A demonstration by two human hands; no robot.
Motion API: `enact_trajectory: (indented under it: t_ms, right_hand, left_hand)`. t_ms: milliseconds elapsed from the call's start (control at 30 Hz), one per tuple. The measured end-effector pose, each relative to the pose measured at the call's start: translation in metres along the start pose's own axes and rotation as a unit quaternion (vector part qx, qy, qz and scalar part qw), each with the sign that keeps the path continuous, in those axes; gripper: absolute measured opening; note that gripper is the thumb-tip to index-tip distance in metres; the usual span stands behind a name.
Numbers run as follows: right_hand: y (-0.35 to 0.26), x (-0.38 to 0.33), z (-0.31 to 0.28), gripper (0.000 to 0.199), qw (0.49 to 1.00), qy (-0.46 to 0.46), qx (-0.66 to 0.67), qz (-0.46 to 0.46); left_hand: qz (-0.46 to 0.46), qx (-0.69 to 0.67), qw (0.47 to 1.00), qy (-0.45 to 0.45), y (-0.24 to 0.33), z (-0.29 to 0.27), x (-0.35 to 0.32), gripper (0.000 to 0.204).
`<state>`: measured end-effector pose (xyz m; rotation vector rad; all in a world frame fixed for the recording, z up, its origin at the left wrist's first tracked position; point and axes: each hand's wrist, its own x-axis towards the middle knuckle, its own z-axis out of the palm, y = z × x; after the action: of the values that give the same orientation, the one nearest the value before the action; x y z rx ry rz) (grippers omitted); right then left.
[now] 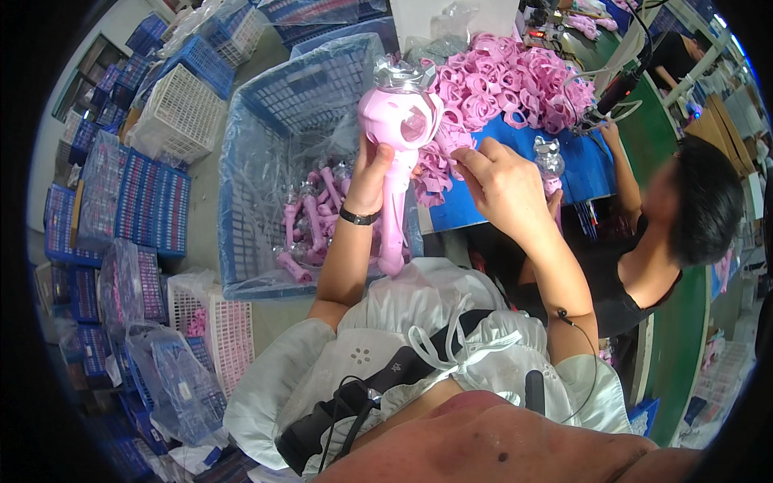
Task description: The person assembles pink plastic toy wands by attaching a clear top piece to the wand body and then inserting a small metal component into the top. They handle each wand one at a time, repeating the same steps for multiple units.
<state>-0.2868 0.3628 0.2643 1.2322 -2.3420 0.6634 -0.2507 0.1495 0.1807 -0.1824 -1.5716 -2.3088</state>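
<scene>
My left hand (368, 177) is wrapped round the neck of a pink toy wand (393, 173). The wand stands upright, with a round head, an opening in its side and a silver crown (403, 76) on top. To its right is my right hand (503, 181), thumb and fingers pinched together. Pink plastic lies right at those fingertips; whether a piece is between them I cannot make out. Beyond the hands, a heap of pink ring-shaped plastic parts (515, 80) covers the far side of a blue work surface (515, 149).
A blue crate (233, 201) lined with clear plastic stands left, holding several pink wands (314, 217). At right, a person in black (628, 274) holds another silver-topped wand (549, 161). A cabled black tool (616, 92) hangs nearby. Stacked blue crates (149, 201) fill the far left.
</scene>
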Motion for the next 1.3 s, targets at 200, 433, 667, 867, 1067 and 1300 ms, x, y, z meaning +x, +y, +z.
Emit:
enact_trajectory:
  t_ms: [200,433,667,867,1067,1300]
  right_hand:
    - [0.011,-0.017,0.030,0.015,0.977,-0.017,0.169,0.125]
    - [0.016,-0.035,0.052,0.016,0.788,-0.089,0.499,0.350]
    - [-0.005,-0.051,0.043,0.019,0.947,0.014,0.255,0.197]
    - [-0.001,-0.052,0.045,0.015,0.945,0.078,0.255,0.190]
    - [-0.006,-0.048,0.045,0.020,0.905,0.081,0.302,0.289]
    - [-0.008,-0.038,0.035,0.026,0.950,0.028,0.143,0.275]
  left_hand:
    - [-0.011,0.069,0.998,-0.003,0.001,-0.004,-0.007,0.066]
    - [-0.022,0.079,0.996,-0.032,0.003,0.001,-0.021,0.080]
    - [-0.036,0.065,0.997,0.001,-0.007,-0.006,-0.025,0.077]
    - [-0.044,0.031,0.999,-0.007,-0.008,-0.006,-0.025,0.066]
    - [-0.028,0.046,0.999,0.002,-0.007,0.000,-0.025,0.067]
    - [-0.045,0.001,0.999,0.007,-0.007,-0.002,-0.023,0.071]
